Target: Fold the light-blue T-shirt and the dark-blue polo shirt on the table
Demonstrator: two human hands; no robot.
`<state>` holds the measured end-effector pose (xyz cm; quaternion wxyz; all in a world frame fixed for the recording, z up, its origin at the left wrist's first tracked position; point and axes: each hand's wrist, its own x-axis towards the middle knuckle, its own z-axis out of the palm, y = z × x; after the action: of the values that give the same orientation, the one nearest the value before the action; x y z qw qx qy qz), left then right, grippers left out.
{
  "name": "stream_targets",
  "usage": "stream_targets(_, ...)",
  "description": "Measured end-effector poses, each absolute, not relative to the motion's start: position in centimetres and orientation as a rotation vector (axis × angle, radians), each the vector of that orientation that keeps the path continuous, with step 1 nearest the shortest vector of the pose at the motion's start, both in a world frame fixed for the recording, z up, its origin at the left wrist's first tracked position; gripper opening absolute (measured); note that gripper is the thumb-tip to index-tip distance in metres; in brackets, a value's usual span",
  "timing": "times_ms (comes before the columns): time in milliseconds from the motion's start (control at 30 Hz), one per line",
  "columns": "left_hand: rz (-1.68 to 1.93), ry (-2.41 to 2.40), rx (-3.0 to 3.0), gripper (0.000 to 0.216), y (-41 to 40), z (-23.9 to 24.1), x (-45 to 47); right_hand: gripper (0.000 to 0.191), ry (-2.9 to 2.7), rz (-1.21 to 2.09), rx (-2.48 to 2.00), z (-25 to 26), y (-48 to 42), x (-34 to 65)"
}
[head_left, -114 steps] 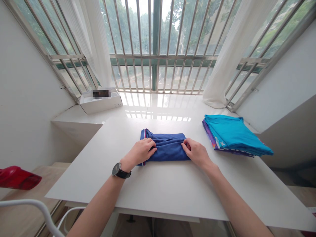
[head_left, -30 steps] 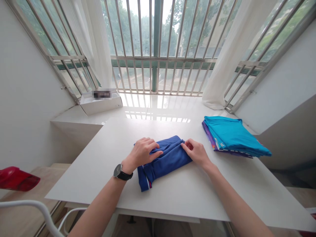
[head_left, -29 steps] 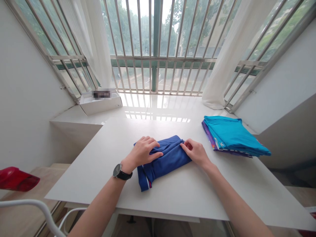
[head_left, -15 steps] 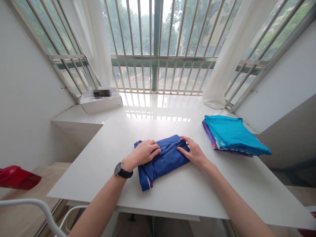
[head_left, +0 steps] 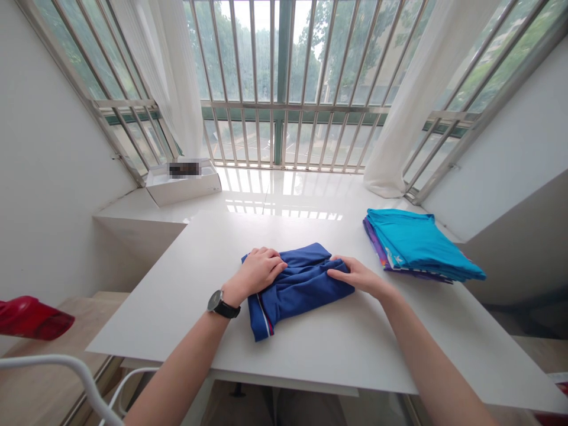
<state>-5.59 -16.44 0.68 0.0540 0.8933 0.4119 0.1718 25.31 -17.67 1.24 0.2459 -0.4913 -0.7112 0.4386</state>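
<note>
A folded dark-blue garment [head_left: 306, 294] with white and red trim lies slightly aslant on the white table; its exact kind cannot be told. My left hand [head_left: 262, 269], with a black-strapped watch [head_left: 223, 305] on its wrist, rests palm down on the garment's left part, fingers laid over the cloth. At the garment's right end, my right hand [head_left: 352, 274] grips the cloth, thumb on top and fingers at the far side. Loose creases run lengthwise between both hands.
A stack of folded clothes [head_left: 421, 242], bright blue on top and purple beneath, sits at the table's right. On the sill stands a white box [head_left: 184, 186]. A red object [head_left: 35, 318] and a white tube [head_left: 57, 362] are at the left, beside the table [head_left: 164, 319].
My right hand has shifted to the right, and the garment's right end has been drawn out with it. The left hand stays almost in place on the cloth.
</note>
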Motion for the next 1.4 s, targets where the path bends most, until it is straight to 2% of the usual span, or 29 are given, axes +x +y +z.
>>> stream_targets(133,0.584,1.178,2.732,0.027,-16.5,0.8,-5.3,0.034,-1.984,1.092,-1.459,0.7,-17.4,25.0)
stream_targets(300,0.612,1.015,2.655,0.029,-17.5,1.7,-4.6,0.030,-1.988,0.786,-1.519,-0.3,-17.3,24.3)
stream_targets(467,0.500,0.978,2.609,0.043,-18.4,2.2,-4.0,0.028,-1.960,0.609,-1.560,-1.0,-17.3,23.5)
stream_targets(700,0.476,0.980,2.573,0.038,-19.1,2.5,-3.4,0.024,-1.930,0.493,-1.628,-1.5,-17.2,23.2)
stream_targets(900,0.372,1.116,2.642,0.020,-19.2,2.0,-2.9,0.025,-1.849,0.490,-1.729,-2.1,-17.1,22.8)
stream_targets(1033,0.386,1.133,2.641,0.022,-19.0,1.6,-2.9,0.028,-1.819,0.114,-1.832,-2.4,-17.2,22.3)
stream_targets(1133,0.494,1.121,2.693,0.023,-18.9,1.2,-2.9,0.021,-1.929,-0.177,-1.643,-2.4,-17.5,21.8)
stream_targets(1233,0.583,1.162,2.772,0.023,-18.6,0.7,-3.2,0.023,-2.103,-0.163,-1.495,-2.1,-18.1,21.3)
stream_targets(1400,0.482,1.238,2.697,0.029,-17.4,0.2,-4.3,0.024,-2.269,-0.029,-1.361,-1.8,-20.0,19.7)
